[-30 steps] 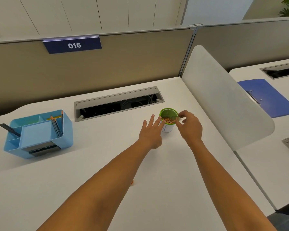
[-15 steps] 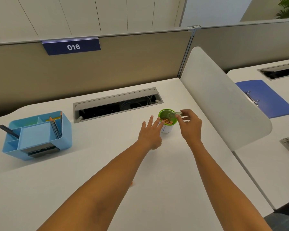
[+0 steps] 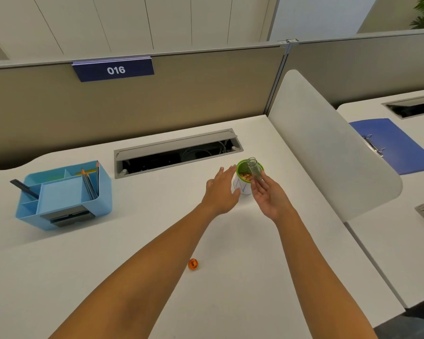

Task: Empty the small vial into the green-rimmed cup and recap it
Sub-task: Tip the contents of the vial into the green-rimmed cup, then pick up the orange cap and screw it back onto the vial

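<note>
While the right hand (image 3: 271,196) pinches the clear vial (image 3: 254,168) upright by its base over the cup (image 3: 245,180) near the desk's (image 3: 157,241) far right corner, the left hand (image 3: 220,190), fingers together, rests against the cup. Light, slick, likely fragile, the vial wants a mid-body grip; its orange cap (image 3: 193,263) lies nearer the front edge.

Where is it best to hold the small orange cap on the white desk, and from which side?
Grip the small orange cap by its round outer wall, coming from above. It lies low and alone on the white desk, so thumb and finger likely fit on opposite sides.
</note>
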